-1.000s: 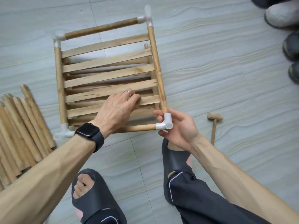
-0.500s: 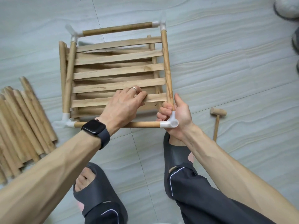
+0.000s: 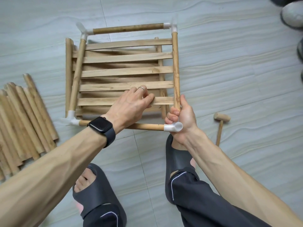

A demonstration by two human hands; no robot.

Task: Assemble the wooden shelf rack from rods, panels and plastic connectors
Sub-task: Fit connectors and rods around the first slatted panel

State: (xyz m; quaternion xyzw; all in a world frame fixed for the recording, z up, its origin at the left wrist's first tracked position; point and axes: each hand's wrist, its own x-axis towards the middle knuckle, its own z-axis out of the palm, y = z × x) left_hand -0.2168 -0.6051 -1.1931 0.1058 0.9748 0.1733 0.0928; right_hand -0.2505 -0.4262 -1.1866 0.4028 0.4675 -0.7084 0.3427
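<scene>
Right hand (image 3: 184,117) round rod (image 3: 175,71), left hand (image 3: 131,107) round slat (image 3: 98,101)

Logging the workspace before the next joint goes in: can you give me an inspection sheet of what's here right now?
Surface: grey tiled floor.
Job's things: rod frame with white corner connectors lying over stacked slatted panels; loose rods piled at left.
Clutter: small wooden mallet at right.
Hands: left hand fingers hook a slat; right hand grips the frame's right rod beside the near corner connector.
Cables: nothing seen.
Surroundings: shoes at top right; dark slippers on the person's feet.
</scene>
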